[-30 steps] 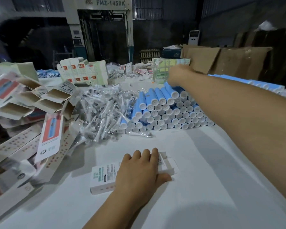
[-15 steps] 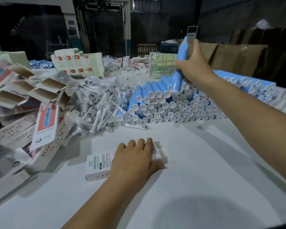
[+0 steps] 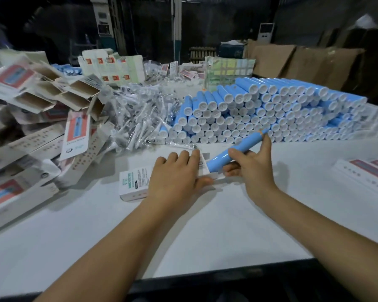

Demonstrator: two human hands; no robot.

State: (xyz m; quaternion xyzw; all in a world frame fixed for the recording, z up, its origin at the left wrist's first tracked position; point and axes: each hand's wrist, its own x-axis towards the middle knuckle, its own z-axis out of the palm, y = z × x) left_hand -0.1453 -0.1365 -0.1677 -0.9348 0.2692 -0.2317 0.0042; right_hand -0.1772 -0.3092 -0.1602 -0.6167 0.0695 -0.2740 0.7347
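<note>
Carton, white, count one, is lying flat on the worktop with its long axis running left to right. The left hand is pressing down on its right half, fingers straight and released, gripping nothing. The carton's right end is facing the blue handle, count one, which is slanting from low left to high right. The handle's lower end is sitting at the carton mouth; I cannot tell whether it is inside yet. The right hand is grasping the handle at mid-length, fingers curled round it, so this hand is the nearer one for the push. Judgement: the handle needs levelling onto the carton's axis, then sliding leftward. Background, left to right: a heap of empty cartons, bagged brush heads, a stack of blue handles, all too many to count, and at least two flat boxes.
</note>
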